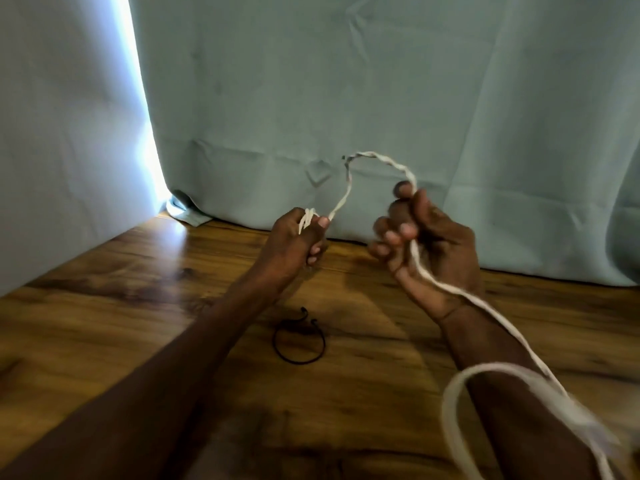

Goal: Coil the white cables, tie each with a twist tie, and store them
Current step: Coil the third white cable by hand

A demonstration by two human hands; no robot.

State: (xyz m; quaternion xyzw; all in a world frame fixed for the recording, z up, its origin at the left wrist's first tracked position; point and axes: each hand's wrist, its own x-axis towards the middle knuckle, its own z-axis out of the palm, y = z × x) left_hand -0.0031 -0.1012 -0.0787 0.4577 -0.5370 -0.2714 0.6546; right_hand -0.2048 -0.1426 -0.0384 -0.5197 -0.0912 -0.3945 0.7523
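My left hand (294, 242) is raised above the wooden floor (104, 306), fingers curled, thumb and forefinger pinching a few short turns of the white cable (346, 194). From that pinch the cable climbs up and to the right, arches in front of the pale green curtain (346, 81), then drops into my right hand (426, 244). There my thumb and forefinger nip it near the top while the other fingers curl loosely round it. Below the palm it runs down and rightward along my forearm, ending in a wide blurred loop at the lower right. A black twist tie (299, 342) lies curled on the floor between my forearms.
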